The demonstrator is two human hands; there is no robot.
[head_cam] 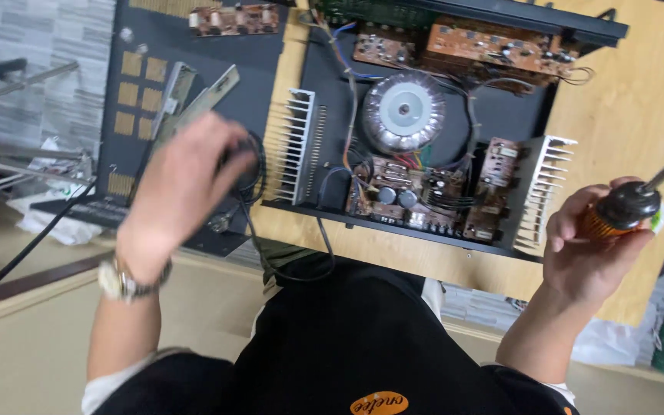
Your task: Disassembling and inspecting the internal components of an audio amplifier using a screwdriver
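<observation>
An opened amplifier chassis [493, 115] lies on a wooden table [639, 100], showing a round toroidal transformer [403, 112], brown circuit boards [401, 196] and silver heat sinks [293, 146]. My right hand [589, 246] grips a screwdriver [632, 207] with an orange and black handle, its shaft pointing up to the right, just right of the chassis. My left hand [186, 184], blurred and wearing a wristwatch, curls around a coiled black cable [251, 173] left of the chassis.
The removed black cover [124, 131] with vent slots lies at the left, metal brackets [194, 96] on it. A small circuit board [232, 19] sits at the top. A black cord [24, 253] trails off left. My lap in black clothing is below.
</observation>
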